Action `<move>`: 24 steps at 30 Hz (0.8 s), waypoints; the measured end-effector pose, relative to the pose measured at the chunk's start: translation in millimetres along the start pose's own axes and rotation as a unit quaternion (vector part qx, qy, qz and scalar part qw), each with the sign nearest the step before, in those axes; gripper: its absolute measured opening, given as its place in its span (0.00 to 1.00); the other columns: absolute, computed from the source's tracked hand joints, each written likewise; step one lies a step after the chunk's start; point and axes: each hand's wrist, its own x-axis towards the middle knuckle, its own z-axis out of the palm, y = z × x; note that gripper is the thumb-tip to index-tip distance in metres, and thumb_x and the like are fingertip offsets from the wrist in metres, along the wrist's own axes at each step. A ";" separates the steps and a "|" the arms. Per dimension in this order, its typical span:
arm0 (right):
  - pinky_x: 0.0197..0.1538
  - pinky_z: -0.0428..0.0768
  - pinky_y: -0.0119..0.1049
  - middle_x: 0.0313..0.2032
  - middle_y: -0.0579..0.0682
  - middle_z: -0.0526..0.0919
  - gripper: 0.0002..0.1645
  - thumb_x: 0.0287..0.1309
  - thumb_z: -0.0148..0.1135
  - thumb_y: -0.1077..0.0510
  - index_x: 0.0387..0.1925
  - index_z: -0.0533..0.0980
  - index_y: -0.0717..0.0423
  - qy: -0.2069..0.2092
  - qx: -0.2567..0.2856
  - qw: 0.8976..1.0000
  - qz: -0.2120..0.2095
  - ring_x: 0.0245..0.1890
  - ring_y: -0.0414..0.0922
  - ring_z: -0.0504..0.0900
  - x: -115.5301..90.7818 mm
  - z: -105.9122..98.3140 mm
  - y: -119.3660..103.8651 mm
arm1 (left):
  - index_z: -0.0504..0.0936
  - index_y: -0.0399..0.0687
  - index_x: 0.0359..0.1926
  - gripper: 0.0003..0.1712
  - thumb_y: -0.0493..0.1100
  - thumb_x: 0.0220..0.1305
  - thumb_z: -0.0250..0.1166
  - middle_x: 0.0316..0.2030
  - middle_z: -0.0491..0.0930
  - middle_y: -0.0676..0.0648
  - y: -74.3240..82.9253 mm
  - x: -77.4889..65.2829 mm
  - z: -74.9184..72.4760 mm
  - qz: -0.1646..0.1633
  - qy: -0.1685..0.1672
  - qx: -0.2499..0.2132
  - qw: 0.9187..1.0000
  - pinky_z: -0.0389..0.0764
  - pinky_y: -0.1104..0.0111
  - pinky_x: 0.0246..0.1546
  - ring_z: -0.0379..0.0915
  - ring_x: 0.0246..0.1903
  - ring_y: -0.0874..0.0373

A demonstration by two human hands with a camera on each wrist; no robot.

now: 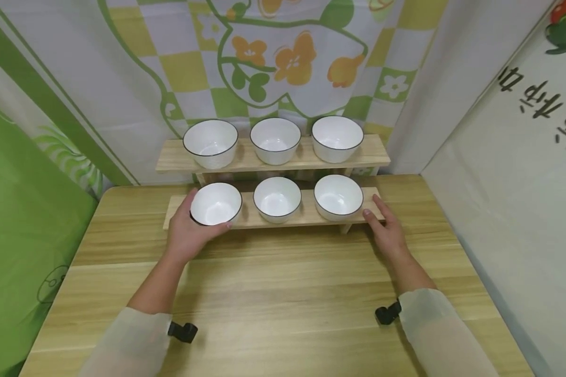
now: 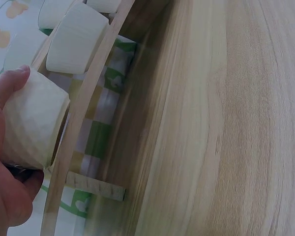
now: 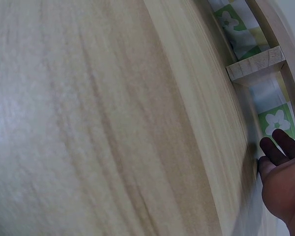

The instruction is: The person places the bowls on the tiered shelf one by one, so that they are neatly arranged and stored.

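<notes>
In the head view, my left hand (image 1: 187, 235) grips a white bowl (image 1: 216, 204) with a dark rim at the left of the lower shelf (image 1: 308, 215). Its thumb lies along the near side and the fingers go round the left side. The left wrist view shows the bowl's textured outer wall (image 2: 34, 123) between thumb and fingers, its base right at the board. My right hand (image 1: 388, 230) is at the shelf's right end, thumb tip on the board and fingers loosely extended. Two more bowls, a middle one (image 1: 277, 199) and a right one (image 1: 338, 197), stand on this shelf.
An upper wooden shelf (image 1: 170, 156) behind holds three similar bowls, left (image 1: 210, 144), middle (image 1: 275, 140) and right (image 1: 337, 139). The rack stands at the back of a wood-grain table (image 1: 283, 293), before a patterned curtain (image 1: 188, 68). A white wall panel (image 1: 514, 199) borders the right side.
</notes>
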 end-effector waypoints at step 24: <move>0.77 0.46 0.62 0.81 0.55 0.51 0.44 0.73 0.56 0.32 0.82 0.55 0.36 -0.019 -0.019 1.000 0.009 0.80 0.62 0.48 -3.4 2.6 -4.1 | 0.55 0.47 0.82 0.72 0.54 0.41 0.88 0.74 0.63 0.37 2.4 2.5 10.6 -0.014 0.023 0.025 0.999 0.66 0.47 0.69 0.63 0.70 0.41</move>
